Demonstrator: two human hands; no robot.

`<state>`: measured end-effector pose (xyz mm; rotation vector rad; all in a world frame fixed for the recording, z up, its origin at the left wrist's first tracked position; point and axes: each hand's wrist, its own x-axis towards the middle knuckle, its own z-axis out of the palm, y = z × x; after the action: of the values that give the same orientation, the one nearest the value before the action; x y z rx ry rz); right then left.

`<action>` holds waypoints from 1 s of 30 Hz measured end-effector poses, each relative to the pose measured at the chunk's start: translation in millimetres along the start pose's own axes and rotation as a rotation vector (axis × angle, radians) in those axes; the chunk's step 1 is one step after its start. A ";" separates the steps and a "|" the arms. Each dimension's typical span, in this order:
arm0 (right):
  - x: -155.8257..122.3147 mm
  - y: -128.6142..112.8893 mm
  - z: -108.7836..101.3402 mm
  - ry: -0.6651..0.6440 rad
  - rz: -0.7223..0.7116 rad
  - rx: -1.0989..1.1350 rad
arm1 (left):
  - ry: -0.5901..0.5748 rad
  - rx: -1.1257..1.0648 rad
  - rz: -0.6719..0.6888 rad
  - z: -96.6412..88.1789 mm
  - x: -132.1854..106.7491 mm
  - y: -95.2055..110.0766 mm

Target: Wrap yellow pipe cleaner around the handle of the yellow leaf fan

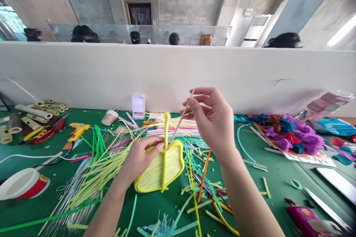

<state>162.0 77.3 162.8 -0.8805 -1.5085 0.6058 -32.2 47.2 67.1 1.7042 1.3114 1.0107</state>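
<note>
Near the middle of the green table, my left hand (147, 155) pinches a yellow leaf-shaped craft piece (172, 166) made of pipe cleaners, close to its upright stem (166, 127). The stem runs on as a rib down the middle of the piece. Raised to the right of it, my right hand (210, 116) holds a thin pale stick (182, 116) between thumb and fingers. The stick slants down, its lower end at the piece beside the stem; I cannot tell whether they touch.
Yellow-green pipe cleaners (97, 177) and wires spread at the left, by a yellow glue gun (78, 132) and a paper bowl (25, 185). Scissors (325, 207) and purple petals (308, 137) lie right. A white partition (178, 70) stands behind; several people's heads show beyond it.
</note>
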 end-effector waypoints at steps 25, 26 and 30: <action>13.2 -2.2 12.8 -0.160 0.065 -0.063 | 0.132 0.456 0.228 24.8 -12.3 12.8; 11.8 0.2 11.1 -0.177 0.089 -0.052 | 0.133 0.448 0.235 24.2 -12.1 12.3; -1.8 11.6 2.6 -0.275 0.179 -0.078 | 0.157 0.411 0.267 20.6 -12.3 11.4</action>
<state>161.5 82.8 152.1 -1.0318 -1.7195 0.8305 -11.2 31.1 67.2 2.1923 1.4974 1.0970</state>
